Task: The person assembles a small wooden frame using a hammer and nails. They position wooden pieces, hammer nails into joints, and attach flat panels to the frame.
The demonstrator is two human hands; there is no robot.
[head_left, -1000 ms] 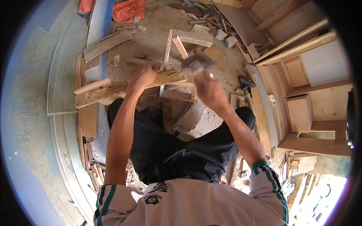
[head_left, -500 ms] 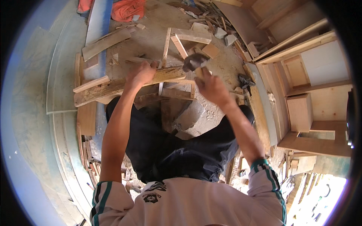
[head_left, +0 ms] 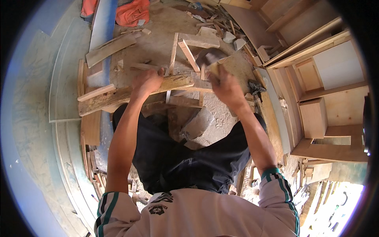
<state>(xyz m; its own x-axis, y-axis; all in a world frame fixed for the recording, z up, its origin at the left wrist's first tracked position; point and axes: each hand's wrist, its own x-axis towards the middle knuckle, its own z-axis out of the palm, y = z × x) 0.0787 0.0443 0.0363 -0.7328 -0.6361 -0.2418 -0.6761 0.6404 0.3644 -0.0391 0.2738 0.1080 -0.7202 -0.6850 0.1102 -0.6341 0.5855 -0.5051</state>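
Note:
My left hand (head_left: 148, 82) is wrapped over a long, weathered wooden board (head_left: 106, 99), pressing on it near its middle. The board slants across in front of my knees, and its rough end (head_left: 181, 81) reaches toward the right. My right hand (head_left: 227, 87) is closed round the pale handle of a hammer (head_left: 209, 59); its dark head is smeared by motion and hangs just beyond the board's right end, apart from it. Beneath and behind that end stands a light wooden frame (head_left: 187, 47) of narrow strips.
Between my legs lies a grey stone block (head_left: 197, 124). Wooden cabinets (head_left: 331, 98) line the right side, and pale sheets (head_left: 65, 87) lean at the left. Scrap wood and rubble (head_left: 221, 29) lie farther off, near an orange cloth (head_left: 132, 12).
My right hand has shifted slightly right, and the hammer head has swung up and away from the board's end. My left hand stays on the board.

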